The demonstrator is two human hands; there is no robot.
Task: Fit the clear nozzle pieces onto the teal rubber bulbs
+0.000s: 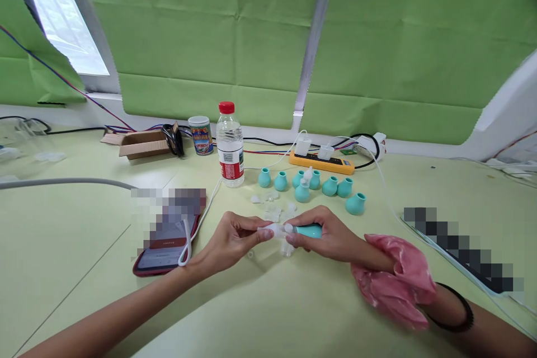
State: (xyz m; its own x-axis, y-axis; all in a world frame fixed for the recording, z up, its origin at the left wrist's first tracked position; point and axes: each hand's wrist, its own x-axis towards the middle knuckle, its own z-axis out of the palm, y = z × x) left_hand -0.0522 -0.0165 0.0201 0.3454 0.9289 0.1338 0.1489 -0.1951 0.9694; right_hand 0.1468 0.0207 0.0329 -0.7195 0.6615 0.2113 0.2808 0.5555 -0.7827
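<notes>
In front of me, my left hand [237,239] is closed, with a small translucent white plastic piece [277,229] pinched between thumb and fingers. My right hand [329,233] is closed around a teal rounded piece [310,231], whose narrow pale end points left. The two pieces meet or nearly meet between my fingertips; whether they are joined I cannot tell. Beyond my hands lie loose translucent pieces [273,213]. Several teal bulb-shaped pieces [356,203] stand farther back, and one teal bulb [302,191] carries a whitish part on top. A small clear ring [250,254] lies near my left hand.
A phone [161,251] with a white cable lies at left; another phone-like device [457,251] lies at right. At the back are a red-capped bottle [230,148], a can [201,137], a cardboard box [145,145] and an orange power strip [321,162] with trailing cables.
</notes>
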